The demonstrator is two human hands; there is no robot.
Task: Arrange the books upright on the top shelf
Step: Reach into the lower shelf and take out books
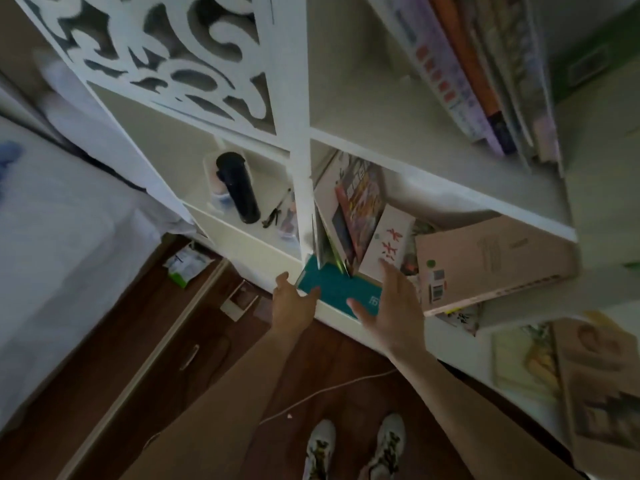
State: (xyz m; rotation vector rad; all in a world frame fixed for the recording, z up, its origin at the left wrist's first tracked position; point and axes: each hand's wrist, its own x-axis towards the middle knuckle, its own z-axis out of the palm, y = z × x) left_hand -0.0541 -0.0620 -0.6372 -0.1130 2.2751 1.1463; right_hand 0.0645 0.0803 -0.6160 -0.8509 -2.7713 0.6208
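A teal book (337,287) lies flat at the front edge of a white shelf compartment (433,183). My left hand (294,303) is at its left corner, fingertips touching the cover, thumb apart. My right hand (391,306) hovers over its right end with fingers spread, holding nothing. Behind the teal book several books lean left against the divider: a colourful red one (360,202) and a white one with red characters (388,244). A pink book (485,258) lies tilted to the right. The compartment above holds a row of books (485,74) standing together.
The left compartment holds a black bottle (239,188) and small items. A carved white panel (166,46) is above it. More books (588,379) lie at lower right. A bed (52,237), brown drawers (194,351), a white cable (329,389) and my shoes (353,448) are below.
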